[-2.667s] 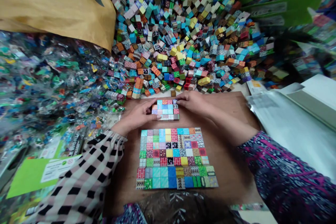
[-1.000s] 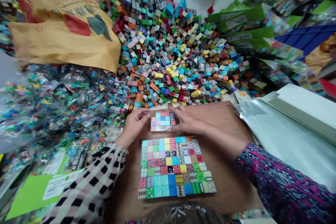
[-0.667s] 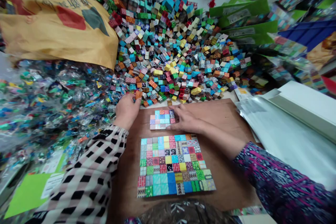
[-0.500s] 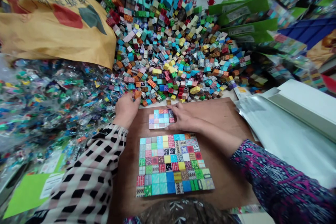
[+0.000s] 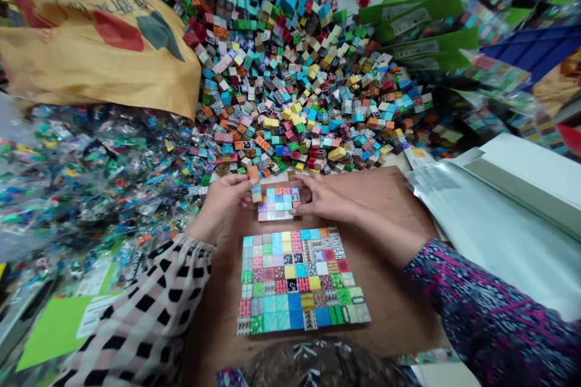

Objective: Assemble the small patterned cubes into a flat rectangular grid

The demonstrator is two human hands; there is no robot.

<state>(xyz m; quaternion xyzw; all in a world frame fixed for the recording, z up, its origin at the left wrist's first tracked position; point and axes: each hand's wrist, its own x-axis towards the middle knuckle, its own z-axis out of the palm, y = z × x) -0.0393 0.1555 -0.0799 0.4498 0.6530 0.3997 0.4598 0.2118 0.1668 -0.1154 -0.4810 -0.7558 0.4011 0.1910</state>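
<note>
My left hand (image 5: 227, 198) pinches a short row of cubes (image 5: 255, 184), orange at the top with blue and yellow below. It is tilted, just at the upper left corner of a small rectangle of patterned cubes (image 5: 275, 208). Around the right end of that rectangle curl the thumb and fingers of my right hand (image 5: 321, 198), touching its edge. Nearer to me lies a larger flat array of patterned cubes (image 5: 299, 281), some with brick, leaf or question-mark faces. Both rest on a brown board (image 5: 381, 211).
A big heap of loose cubes (image 5: 295, 84) rises behind the board. Bagged small parts (image 5: 113, 175) pile up at left under a yellow sack (image 5: 104, 66). Clear plastic sheets (image 5: 490, 230) and a white box (image 5: 535, 175) lie at right, with green-topped packs (image 5: 426, 51) behind.
My left hand has moved from the heap's front edge right and toward me, bringing the row of cubes beside the small rectangle. My right hand stays at the rectangle's right end.
</note>
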